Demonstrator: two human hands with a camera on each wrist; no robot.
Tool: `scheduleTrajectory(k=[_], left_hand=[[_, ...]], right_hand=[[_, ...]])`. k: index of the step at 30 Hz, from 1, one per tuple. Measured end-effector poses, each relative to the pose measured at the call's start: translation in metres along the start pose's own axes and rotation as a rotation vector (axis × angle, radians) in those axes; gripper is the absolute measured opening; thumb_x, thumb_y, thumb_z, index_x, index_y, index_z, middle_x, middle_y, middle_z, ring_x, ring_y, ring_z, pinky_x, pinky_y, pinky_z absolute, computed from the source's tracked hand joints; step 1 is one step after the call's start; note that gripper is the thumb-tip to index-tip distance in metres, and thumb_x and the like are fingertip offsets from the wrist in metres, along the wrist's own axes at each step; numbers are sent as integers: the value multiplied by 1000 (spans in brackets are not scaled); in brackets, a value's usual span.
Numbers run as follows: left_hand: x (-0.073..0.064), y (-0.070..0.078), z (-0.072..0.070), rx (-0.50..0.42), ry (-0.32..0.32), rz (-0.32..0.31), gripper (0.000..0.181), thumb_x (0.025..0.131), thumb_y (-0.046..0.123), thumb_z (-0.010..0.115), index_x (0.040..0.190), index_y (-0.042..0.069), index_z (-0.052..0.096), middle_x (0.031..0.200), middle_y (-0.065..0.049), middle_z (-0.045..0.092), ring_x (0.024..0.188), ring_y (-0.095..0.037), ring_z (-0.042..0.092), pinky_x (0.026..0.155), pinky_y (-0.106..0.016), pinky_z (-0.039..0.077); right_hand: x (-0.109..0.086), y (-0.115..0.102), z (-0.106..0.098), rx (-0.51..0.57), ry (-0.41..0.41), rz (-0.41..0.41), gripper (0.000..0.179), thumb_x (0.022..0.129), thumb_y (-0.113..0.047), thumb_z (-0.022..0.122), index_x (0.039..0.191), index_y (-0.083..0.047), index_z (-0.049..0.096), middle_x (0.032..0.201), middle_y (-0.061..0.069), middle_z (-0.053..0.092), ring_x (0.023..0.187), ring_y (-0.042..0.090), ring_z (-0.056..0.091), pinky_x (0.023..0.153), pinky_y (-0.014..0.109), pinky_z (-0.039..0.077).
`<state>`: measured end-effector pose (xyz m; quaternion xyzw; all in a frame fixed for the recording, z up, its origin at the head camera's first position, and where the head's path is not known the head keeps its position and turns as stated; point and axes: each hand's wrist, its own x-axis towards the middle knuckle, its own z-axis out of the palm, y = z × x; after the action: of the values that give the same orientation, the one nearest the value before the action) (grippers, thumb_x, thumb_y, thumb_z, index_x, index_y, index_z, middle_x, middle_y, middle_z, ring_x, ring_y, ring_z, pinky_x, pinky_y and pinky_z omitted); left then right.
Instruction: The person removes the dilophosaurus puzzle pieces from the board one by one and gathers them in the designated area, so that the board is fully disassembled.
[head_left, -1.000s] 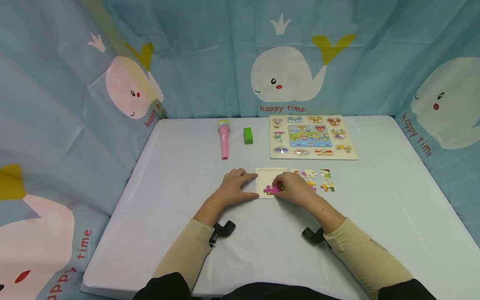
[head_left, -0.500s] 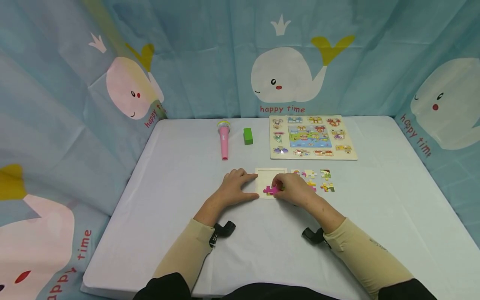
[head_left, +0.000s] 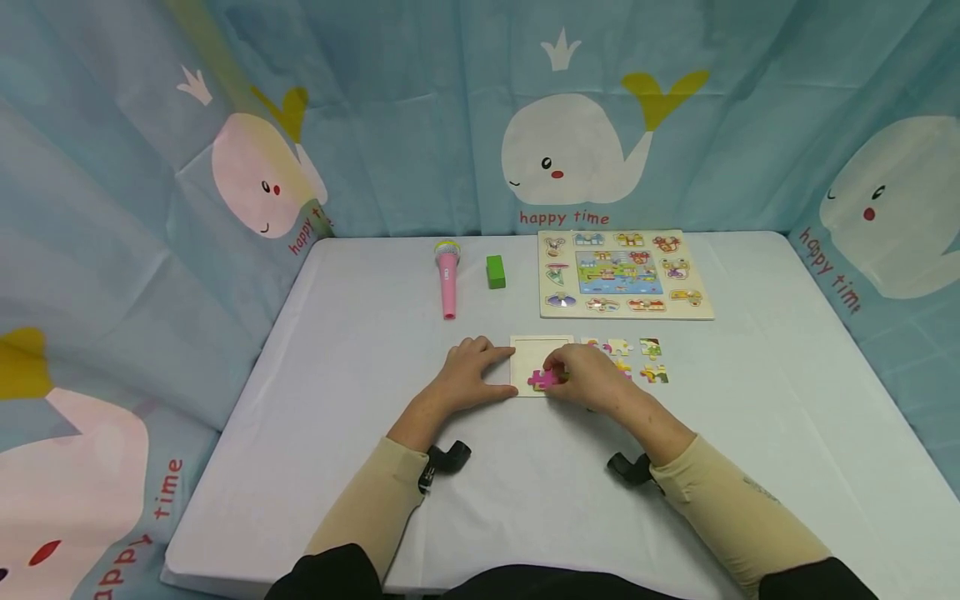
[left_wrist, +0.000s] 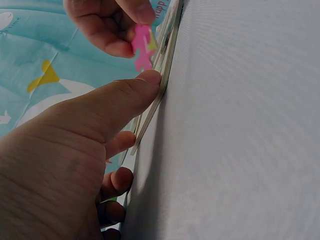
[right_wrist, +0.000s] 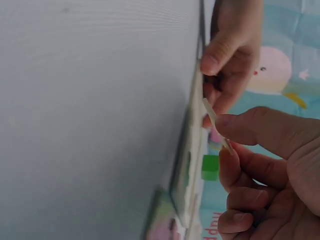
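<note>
A small wooden puzzle tray (head_left: 525, 348) lies flat before me. My left hand (head_left: 468, 377) spans its left side, thumb at the near corner and index fingertip at the far one. In the left wrist view the thumb (left_wrist: 117, 102) presses along the tray's edge. My right hand (head_left: 592, 379) pinches a mostly pink puzzle piece (head_left: 543, 380) between thumb and fingers over the tray's near part. The left wrist view shows this piece (left_wrist: 143, 47) raised and tilted; from the right wrist its thin pale edge (right_wrist: 212, 112) shows. The right hand hides the tray's right part.
Loose puzzle pieces (head_left: 651, 348) lie right of the tray, some partly behind the right hand. Farther back are a large wooden picture puzzle (head_left: 618, 273), a green block (head_left: 496, 272) and a pink toy microphone (head_left: 447, 283). A blue whale-print curtain (head_left: 420, 150) borders the table.
The right hand shifts very slightly, still pinching the puzzle piece over the tray. The left hand stays at the tray's left edge.
</note>
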<state>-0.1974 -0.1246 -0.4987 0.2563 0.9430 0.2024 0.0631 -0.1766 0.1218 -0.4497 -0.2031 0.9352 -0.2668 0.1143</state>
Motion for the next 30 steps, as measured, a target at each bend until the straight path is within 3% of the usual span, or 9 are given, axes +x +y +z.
scheduleTrajectory(k=[15,30], left_hand=[[0,-2,1,-9,-2,3,72,86,55,78,148,25,57,110,2,51,97,-16,43,85,-36,36],[1,-3,3,-4,9,12,72,85,55,78,148,24,58,112,1,54,98,-17,44,85,-37,36]], right_hand=[[-33,13,-34,40,87,-17,33,80,-8,79,112,-4,73,95,3,65,87,27,59,75,39,48],[-77,49,-54,23,144,14,31,83,-8,78,114,-3,72,98,3,65,89,29,57,77,44,47]])
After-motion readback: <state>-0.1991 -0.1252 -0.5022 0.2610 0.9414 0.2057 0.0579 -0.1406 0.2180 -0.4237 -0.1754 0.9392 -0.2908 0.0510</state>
